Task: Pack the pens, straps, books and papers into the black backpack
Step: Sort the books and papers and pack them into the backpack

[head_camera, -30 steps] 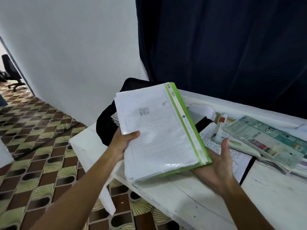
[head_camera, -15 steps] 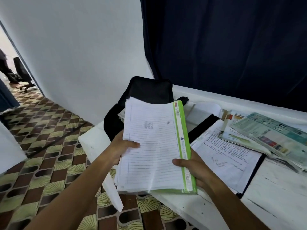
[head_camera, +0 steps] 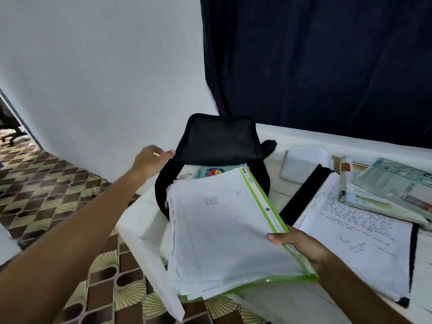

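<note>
1. the left hand (head_camera: 152, 160) reaches to the left edge of the black backpack (head_camera: 219, 141); its fingertips sit at the raised flap, blurred, so whether they pinch the fabric or only touch it cannot be told
2. the right hand (head_camera: 301, 244) holds the green-edged plastic folder of lined papers (head_camera: 226, 232), thumb on top near the green strip, the other fingers hidden beneath; the folder's far end overlaps the backpack's open mouth, its near end hangs past the tabletop (head_camera: 292, 302) edge
3. writing on the top sheet is too faint to read; the loose page edges on the left are ragged and smeared
4. inside the backpack a colourful printed cover (head_camera: 214, 171) and pale papers show, mostly covered by the folder
5. right of the backpack lie a black strap (head_camera: 304, 195), a handwritten sheet (head_camera: 364, 232), a pen (head_camera: 343, 181) and laminated printed cards (head_camera: 397, 181), these cut off by the frame's right edge
6. a dark curtain (head_camera: 327, 61) hangs behind; patterned floor tiles (head_camera: 46, 183) lie at left
</note>
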A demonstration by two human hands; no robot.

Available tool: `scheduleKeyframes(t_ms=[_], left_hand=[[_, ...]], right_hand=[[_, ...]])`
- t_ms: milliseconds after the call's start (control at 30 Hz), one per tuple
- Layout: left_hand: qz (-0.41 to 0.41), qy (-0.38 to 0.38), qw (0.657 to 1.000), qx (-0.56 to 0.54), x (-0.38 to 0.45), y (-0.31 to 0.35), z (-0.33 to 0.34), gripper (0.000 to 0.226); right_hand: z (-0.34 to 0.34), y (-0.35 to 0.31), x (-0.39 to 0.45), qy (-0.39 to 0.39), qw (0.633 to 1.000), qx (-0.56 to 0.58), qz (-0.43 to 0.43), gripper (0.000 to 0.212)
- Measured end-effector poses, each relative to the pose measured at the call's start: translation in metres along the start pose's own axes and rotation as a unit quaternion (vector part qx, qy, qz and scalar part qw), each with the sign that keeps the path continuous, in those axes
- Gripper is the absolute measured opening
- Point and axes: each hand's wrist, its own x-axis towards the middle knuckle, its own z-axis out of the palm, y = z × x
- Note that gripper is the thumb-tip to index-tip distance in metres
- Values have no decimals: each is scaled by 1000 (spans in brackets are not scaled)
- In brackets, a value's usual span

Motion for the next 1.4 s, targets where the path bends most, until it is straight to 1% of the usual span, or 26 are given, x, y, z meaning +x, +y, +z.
scheduleKeyframes(t_ms=[67,100,133,167,200,233,300,333,400,433,467,533,567,633,700,767,800,900,967,1033,1100,1167,1267,1400], left_hand=[[26,-23,998,53,46,3,6,51],[52,-43,993,100,64,4,11,57],[101,-59,979,168,77,2,17,66],[169,-65,955,234,86,0,24,72],[243,-67,927,277,96,-4,32,76],[313,-70,898,300,102,-6,40,77],[404,-90,851,322,111,-6,58,76],[423,-98,834,339,115,-4,67,77],[429,-114,809,386,124,-1,80,83],[426,-120,800,405,129,-1,84,87],[422,-123,796,416,135,-2,86,88],[417,-134,793,423,145,-3,88,85],[417,-140,795,418,150,-1,88,82],[417,-158,803,394,155,2,89,76],[425,-170,807,373,160,7,89,73],[436,-177,806,359,167,8,91,70],[437,-179,808,352,170,8,92,67],[421,-194,828,315,178,7,93,55],[393,-216,847,286,182,5,96,53],[366,-247,856,267,187,4,98,56],[357,-280,851,266,192,5,100,60],[354,-302,846,262,197,9,100,64],[366,-314,838,256,203,19,95,65],[378,-319,834,243,207,40,84,64]], right_hand=[[6,5,13,19,1000,15,3,85],[8,7,22,33,999,21,2,79],[11,7,26,40,999,23,1,72],[13,8,28,44,999,19,-4,68],[16,8,32,54,998,14,-4,67],[16,9,34,69,998,11,-3,67],[17,14,35,81,996,26,-10,67],[17,16,34,76,996,33,-14,69],[14,23,32,86,994,60,-20,69],[13,24,32,89,992,83,-30,67],[15,22,30,69,990,115,-44,61],[19,21,28,37,984,155,-75,49],[19,20,30,54,986,141,-74,52],[18,18,34,81,990,111,-35,66],[24,16,36,116,984,129,-28,73],[34,10,40,142,981,130,-28,75],[37,8,41,151,981,116,-26,72],[40,5,44,144,985,91,-26,59],[43,4,45,138,987,81,-31,61],[46,3,47,139,986,88,-39,67],[49,0,49,138,985,97,-41,73],[53,-3,51,139,985,99,-37,71],[56,-9,55,147,984,97,-36,69],[56,-13,66,159,981,109,-35,76]])
